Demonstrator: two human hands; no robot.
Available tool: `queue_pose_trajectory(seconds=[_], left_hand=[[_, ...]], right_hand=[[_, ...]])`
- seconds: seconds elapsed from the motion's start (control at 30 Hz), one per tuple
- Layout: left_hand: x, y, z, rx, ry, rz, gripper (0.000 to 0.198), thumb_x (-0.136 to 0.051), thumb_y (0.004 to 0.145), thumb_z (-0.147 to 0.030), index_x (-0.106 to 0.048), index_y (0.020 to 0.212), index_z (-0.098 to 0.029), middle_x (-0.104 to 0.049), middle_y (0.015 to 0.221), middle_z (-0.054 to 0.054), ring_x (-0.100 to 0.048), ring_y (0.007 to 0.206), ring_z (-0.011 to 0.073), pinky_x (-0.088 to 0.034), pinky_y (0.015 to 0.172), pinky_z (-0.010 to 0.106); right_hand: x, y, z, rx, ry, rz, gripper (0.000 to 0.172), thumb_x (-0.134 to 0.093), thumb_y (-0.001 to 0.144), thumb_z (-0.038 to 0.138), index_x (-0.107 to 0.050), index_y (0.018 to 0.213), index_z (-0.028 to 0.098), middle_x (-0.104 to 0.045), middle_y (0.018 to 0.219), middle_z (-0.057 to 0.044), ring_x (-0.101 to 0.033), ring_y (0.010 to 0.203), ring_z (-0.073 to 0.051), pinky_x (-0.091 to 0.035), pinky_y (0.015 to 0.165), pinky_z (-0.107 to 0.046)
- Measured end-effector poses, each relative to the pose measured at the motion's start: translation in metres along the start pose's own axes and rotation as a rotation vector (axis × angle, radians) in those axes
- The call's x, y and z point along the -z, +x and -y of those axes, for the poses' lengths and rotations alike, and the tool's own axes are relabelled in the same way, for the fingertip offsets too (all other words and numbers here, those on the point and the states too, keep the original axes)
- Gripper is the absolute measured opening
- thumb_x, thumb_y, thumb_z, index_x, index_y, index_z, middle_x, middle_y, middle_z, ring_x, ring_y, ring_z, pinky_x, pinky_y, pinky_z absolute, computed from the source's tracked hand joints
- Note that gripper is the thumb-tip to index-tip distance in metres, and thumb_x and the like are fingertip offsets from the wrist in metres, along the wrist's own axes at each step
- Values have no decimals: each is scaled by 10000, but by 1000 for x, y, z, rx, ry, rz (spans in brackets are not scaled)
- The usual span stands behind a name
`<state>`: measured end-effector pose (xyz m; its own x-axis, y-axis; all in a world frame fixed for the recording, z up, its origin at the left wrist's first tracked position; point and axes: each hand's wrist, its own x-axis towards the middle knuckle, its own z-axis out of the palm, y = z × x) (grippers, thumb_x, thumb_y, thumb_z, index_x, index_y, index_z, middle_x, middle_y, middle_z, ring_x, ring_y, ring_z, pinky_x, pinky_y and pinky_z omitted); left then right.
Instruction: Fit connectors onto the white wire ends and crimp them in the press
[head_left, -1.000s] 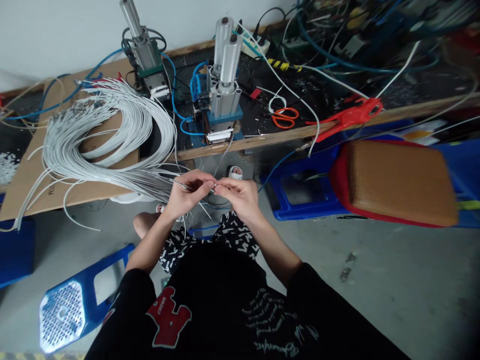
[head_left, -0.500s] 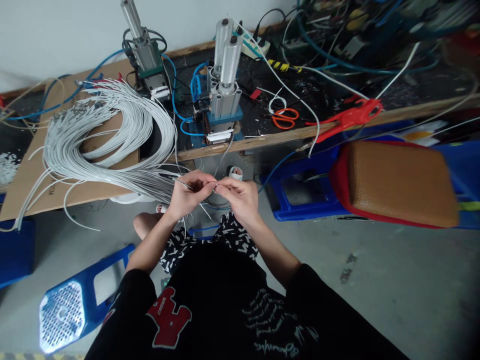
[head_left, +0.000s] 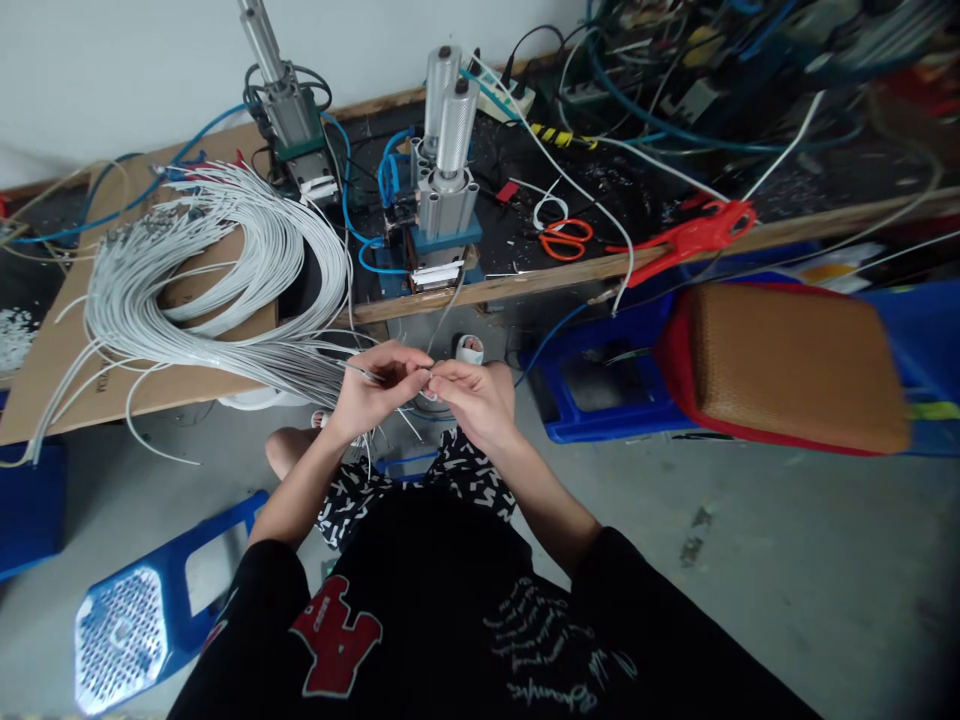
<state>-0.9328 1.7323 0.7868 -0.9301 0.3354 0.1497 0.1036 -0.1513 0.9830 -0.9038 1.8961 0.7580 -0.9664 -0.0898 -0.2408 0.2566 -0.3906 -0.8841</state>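
My left hand is closed around the ends of a bundle of thin white wires that loops back over a cardboard sheet on the low bench. My right hand pinches the tip of one wire just right of the left fingers, thumb and forefinger pressed together. Both hands meet above my knees, in front of a small pneumatic press with a silver cylinder.
A second press stands behind the wires. Orange scissors and a red clamp tool lie on the bench among tangled cables. A red stool with a brown cushion is at right, blue plastic stools at left.
The hands have stayed together on the wire end, with only slight finger movement. The view has shifted a little.
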Motion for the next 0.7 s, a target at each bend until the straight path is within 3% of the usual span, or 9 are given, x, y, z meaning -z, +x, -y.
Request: queue_pose_trajectory(seconds=[0.23,0.47,0.7], left_hand=[[3,2,-2,30,45,27,168,-785,861,-318,-760,857,-152,-700,742,36,-635,640,98,-485,573,206],[6,6,5,39,-16,45,214,-856,781,-339,-762,820,-151,-682,718,21,-613,598,87,-465,543,198],[-6,4,9,35,-62,-98,203,-842,798,-343,-758,819,-159,-646,627,-13,-608,561,83,-479,538,193]], right_hand=[[-1,1,-4,41,-36,-38,340,-921,605,519,-785,720,230,-722,661,2,-604,623,-123,-474,628,-268],[1,3,-7,64,-19,28,281,-904,652,474,-782,729,234,-713,679,7,-608,639,-122,-489,670,-278],[-7,5,-10,84,16,-73,339,-905,615,506,-722,672,226,-650,627,25,-550,600,-114,-469,640,-281]])
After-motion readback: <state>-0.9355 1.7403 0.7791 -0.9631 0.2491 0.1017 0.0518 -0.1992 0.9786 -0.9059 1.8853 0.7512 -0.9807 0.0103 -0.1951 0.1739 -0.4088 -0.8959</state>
